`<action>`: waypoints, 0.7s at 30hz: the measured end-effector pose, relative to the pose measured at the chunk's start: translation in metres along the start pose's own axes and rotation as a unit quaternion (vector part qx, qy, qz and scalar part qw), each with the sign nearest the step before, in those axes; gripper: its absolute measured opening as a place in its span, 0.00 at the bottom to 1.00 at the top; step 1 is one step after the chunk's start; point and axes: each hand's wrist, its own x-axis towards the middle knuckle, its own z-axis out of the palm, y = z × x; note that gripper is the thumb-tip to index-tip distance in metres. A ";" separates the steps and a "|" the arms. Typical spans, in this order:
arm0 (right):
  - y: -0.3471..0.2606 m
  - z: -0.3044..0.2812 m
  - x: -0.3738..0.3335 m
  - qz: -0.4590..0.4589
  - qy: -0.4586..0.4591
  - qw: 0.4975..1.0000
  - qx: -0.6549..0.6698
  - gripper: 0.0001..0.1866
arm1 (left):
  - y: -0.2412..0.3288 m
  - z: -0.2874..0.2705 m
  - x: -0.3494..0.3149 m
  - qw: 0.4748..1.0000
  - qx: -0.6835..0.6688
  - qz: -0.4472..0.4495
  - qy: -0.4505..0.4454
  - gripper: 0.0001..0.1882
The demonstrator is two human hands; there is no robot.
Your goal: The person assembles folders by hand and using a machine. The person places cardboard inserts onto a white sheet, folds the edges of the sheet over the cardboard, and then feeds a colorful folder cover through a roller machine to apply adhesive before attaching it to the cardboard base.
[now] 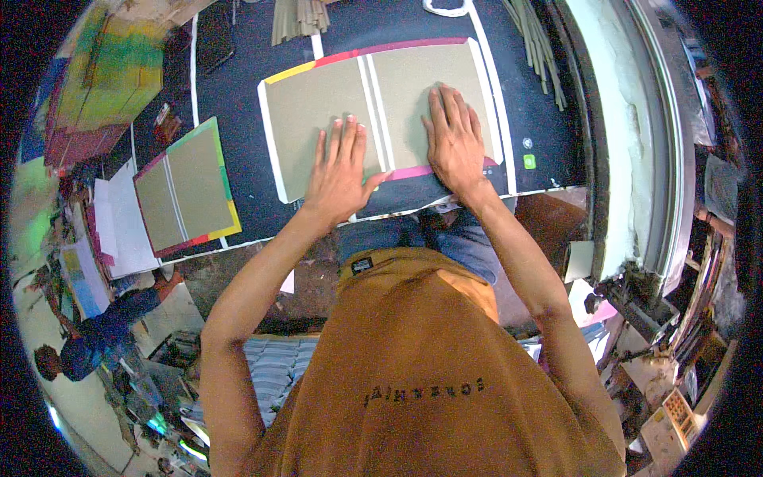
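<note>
A book cover case point(314, 99) lies inside-up on the dark table in front of me. It has two grey-brown boards with a white-lined spine strip between them. Coloured paper, yellow, red and magenta, shows along its far edge, with magenta on the near edge and white down both sides. My left hand point(340, 176) rests palm down on the left board's near part, fingers spread and thumb reaching toward the spine. Flat on the right board lies my right hand point(456, 145), its fingers pointing away from me. Neither hand grips anything.
Left of it lies another cover case point(151, 203) with green, yellow and red edges, beside white sheets point(127, 226). Coloured covers point(103, 95) are stacked far left. Grey strips point(300, 20) and more strips point(540, 56) lie behind. A person point(111, 326) is at lower left.
</note>
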 end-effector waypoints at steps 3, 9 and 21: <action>-0.030 0.007 -0.011 0.003 -0.046 0.999 0.005 0.35 | -0.001 0.009 0.009 0.999 0.021 -0.023 -0.013 0.36; -0.048 0.021 0.009 0.010 -0.088 0.996 -0.021 0.37 | -0.008 0.007 0.013 0.995 -0.042 0.007 0.086 0.21; 0.014 -0.025 0.049 0.092 -0.192 0.976 -0.039 0.31 | 0.019 -0.020 0.036 0.971 -0.139 -0.047 0.191 0.25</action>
